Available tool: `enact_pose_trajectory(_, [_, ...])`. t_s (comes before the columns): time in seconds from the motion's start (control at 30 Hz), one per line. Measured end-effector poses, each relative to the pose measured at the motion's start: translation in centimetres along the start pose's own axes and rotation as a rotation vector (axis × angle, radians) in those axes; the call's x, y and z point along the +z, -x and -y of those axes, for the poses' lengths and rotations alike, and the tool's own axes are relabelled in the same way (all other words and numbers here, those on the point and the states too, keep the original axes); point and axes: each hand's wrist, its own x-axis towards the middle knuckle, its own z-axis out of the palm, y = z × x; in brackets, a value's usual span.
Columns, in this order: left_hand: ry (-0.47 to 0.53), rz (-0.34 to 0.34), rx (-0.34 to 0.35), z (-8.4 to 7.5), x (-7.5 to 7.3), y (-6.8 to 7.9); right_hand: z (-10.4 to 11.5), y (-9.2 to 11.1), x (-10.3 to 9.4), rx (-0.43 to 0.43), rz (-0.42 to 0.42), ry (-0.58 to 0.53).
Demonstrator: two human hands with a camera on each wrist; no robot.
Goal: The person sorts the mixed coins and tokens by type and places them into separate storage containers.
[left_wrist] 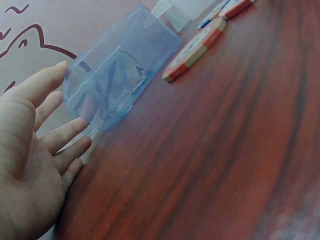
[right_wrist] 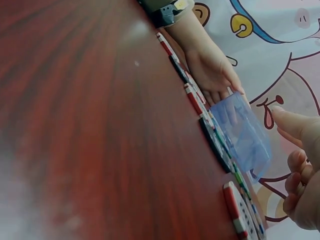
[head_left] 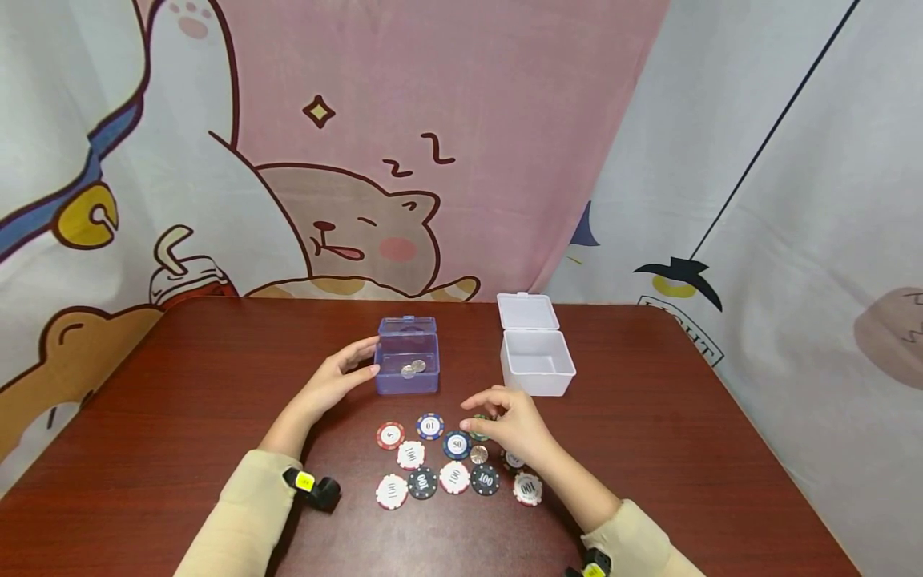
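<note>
On the left side of the clear blue plastic box (head_left: pixel 407 383), my left hand (head_left: pixel 330 383) rests its fingertips, the fingers mostly straight. The box's lid stands up, and silver coins (head_left: pixel 413 369) lie inside. My right hand (head_left: pixel 513 422) hovers over the poker chips, thumb and index finger apart with nothing visible between them; the other fingers are bent in the right wrist view. Beneath it a green chip (head_left: pixel 479 428) is partly hidden. Near its thumb lie a blue 50 chip (head_left: pixel 457 445) and a silver coin (head_left: pixel 479 454).
A white plastic box (head_left: pixel 538 365) with its lid raised stands behind my right hand. Several chips lie in loose rows nearer me, among them a red 5 chip (head_left: pixel 390 435), a black 100 chip (head_left: pixel 485 479) and a white 100 chip (head_left: pixel 528 489). A printed curtain hangs behind the wooden table (head_left: pixel 649 449).
</note>
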Motion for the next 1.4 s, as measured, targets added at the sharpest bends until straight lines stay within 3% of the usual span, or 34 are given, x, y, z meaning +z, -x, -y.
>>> enact_pose_trajectory(0.33, [0.006,0.001,-0.003,0.1,0.0,-0.1,-0.4,1.2,-0.5,0.027,0.004,0.02])
enact_pose_trajectory(0.9, [0.023,0.004,0.017,0.3,-0.1,-0.3,-1.1,2.3,-0.5,0.004,-0.002,0.169])
enact_pose_trajectory(1.4, [0.007,-0.001,0.006,0.0,0.0,0.0,-1.2,3.1,0.0,0.068,0.001,0.278])
